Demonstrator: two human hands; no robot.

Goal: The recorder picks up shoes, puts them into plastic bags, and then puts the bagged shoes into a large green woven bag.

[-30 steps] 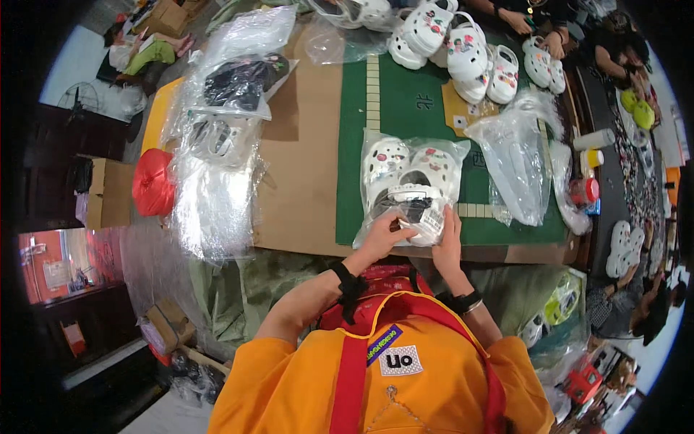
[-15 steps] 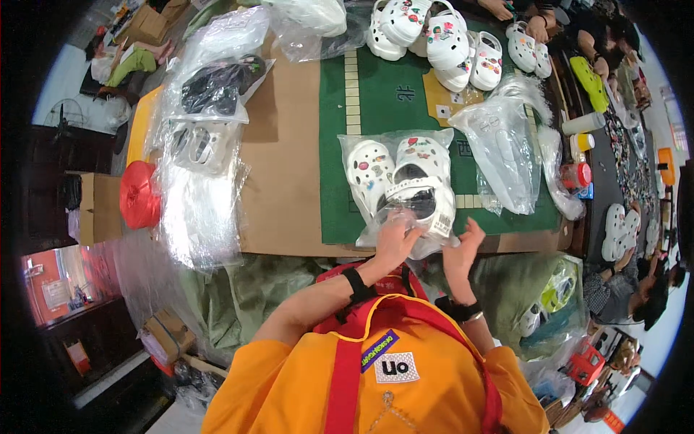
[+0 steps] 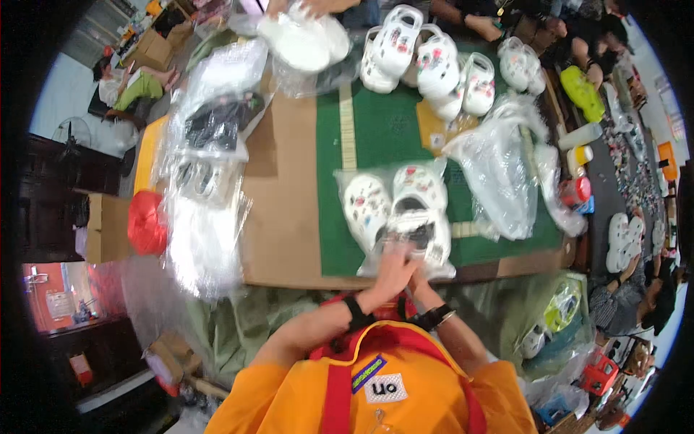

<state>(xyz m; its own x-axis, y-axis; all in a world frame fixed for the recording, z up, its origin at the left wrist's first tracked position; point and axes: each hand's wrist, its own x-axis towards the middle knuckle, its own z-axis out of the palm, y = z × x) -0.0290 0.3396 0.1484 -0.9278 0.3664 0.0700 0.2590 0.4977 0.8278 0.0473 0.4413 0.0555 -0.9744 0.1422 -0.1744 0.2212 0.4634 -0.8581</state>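
Observation:
A pair of white clogs (image 3: pixel 367 207) with colourful charms lies in a clear plastic bag (image 3: pixel 348 175) at the near edge of the table. My left hand (image 3: pixel 395 266) is on the bag's near end, its fingers curled in and seemingly pinching the plastic, somewhat blurred. Close against it on the right is my right hand (image 3: pixel 417 279), its fingers mostly hidden behind the left. The second clog lies beside the first, its strap and dark inside toward me, partly covered by my left hand.
Loose white clogs (image 3: pixel 396 40) stand at the back of the green mat (image 3: pixel 390 137). A crumpled plastic bag (image 3: pixel 499 177) lies to the right. Bagged dark clogs (image 3: pixel 217 124) and a red bundle (image 3: pixel 147 222) are at the left. Other people's hands (image 3: pixel 484 27) work at the far side.
My right hand has come in from the right to meet the left at the bag's near end. The view has shifted, and a person's hands now show with white clogs at the far left.

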